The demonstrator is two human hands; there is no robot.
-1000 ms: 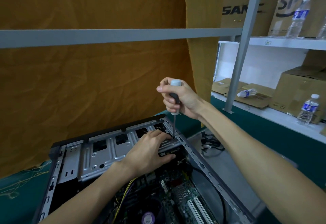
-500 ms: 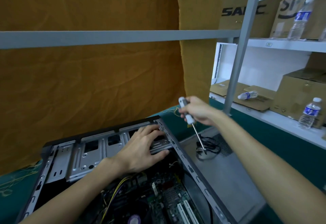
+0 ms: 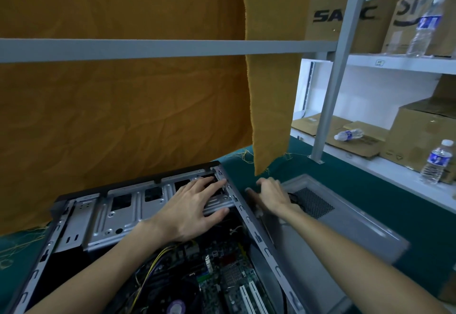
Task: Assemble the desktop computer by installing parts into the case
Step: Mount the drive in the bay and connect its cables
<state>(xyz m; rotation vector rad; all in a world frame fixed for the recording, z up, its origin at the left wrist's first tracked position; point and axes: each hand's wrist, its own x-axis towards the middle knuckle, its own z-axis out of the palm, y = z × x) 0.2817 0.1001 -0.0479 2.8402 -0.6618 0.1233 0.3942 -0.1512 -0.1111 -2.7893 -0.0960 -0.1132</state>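
On green surface point(image 3: 345, 190), open computer case point(image 3: 246, 217) lying flat, motherboard point(image 3: 222, 271) inside. Left hand point(image 3: 192, 210) spread flat, pressing drive bay bracket point(image 3: 138, 215). Right hand point(image 3: 272, 196) blurred beside case on side panel point(image 3: 345, 227); grip impossible to tell.

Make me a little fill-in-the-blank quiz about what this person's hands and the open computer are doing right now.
1. The left hand lies spread on the metal ____ bracket inside the computer case.
2. The right hand is ____ the case, over the grey side panel.
3. A water bottle lies on its ____ on flattened cardboard on the shelf.
4. The cloth hanging behind the case is ____ in colour.

Missing words: drive; outside; side; orange
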